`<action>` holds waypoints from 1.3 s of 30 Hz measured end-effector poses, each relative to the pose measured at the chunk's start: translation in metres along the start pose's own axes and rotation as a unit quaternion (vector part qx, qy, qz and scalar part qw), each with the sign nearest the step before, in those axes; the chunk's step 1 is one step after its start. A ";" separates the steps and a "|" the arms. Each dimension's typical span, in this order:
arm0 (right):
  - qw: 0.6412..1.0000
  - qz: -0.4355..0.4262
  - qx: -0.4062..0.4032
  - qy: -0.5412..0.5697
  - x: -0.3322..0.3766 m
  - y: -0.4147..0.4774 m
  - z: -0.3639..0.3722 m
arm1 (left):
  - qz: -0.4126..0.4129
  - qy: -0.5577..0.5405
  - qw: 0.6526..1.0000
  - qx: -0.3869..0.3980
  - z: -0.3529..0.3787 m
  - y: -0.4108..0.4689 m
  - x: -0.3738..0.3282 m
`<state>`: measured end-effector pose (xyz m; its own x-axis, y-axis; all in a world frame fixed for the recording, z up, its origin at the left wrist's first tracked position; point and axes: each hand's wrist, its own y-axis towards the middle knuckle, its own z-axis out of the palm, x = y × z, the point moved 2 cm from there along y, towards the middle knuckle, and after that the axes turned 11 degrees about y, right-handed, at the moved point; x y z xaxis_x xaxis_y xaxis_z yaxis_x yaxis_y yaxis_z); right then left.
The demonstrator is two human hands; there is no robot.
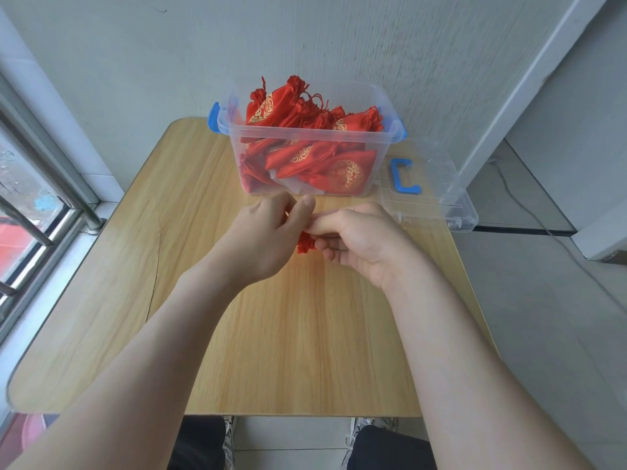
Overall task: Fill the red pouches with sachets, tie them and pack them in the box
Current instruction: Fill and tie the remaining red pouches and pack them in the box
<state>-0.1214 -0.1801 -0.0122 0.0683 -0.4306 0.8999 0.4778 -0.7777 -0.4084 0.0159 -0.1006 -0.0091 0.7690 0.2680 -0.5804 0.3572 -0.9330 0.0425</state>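
A red pouch (304,244) is held over the wooden table (271,334), just in front of the clear box (305,132), and is largely hidden by the hands. It is gripped by the left hand (268,232), whose fingers are curled round it, and pinched by the right hand (359,239) at its gathered end. More pouches (325,164) are piled in the box, some above its rim. A clear lid (441,198) with a blue handle (403,176) is laid just right of the box
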 end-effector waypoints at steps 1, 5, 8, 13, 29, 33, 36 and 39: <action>1.000 0.001 0.007 0.006 0.000 -0.001 0.000 | 0.014 0.013 1.000 -0.002 0.002 0.001 0.002; 1.000 -0.015 0.025 -0.012 -0.001 -0.002 -0.001 | 0.028 0.035 0.998 -0.033 0.002 0.005 0.010; 0.998 -0.043 0.022 -0.050 0.000 -0.003 -0.004 | 0.019 0.057 0.997 -0.048 0.000 0.006 0.013; 0.983 -0.066 -0.012 -0.171 0.004 -0.008 -0.003 | 0.004 0.040 0.997 -0.070 -0.004 0.001 0.013; 0.879 -0.182 -0.099 -0.430 -0.004 -0.004 0.006 | -0.013 0.085 0.995 -0.053 0.001 0.007 0.021; 0.840 -0.235 -0.116 -0.475 -0.005 -0.005 0.011 | 0.014 0.079 0.994 -0.073 0.002 0.005 0.016; 0.878 -0.212 -0.116 -0.414 -0.006 -0.001 0.008 | 0.062 0.064 0.990 -0.106 -0.001 0.004 0.012; 0.915 -0.213 -0.131 -0.316 0.000 -0.001 0.003 | 0.095 0.056 0.991 -0.070 -0.002 0.004 0.012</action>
<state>-0.1195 -0.1782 -0.0110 0.4566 0.2237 0.8611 0.3578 -0.9323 0.0525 0.0276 -0.1012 -0.0146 0.8804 0.1223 -0.4582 0.2644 -0.9286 0.2603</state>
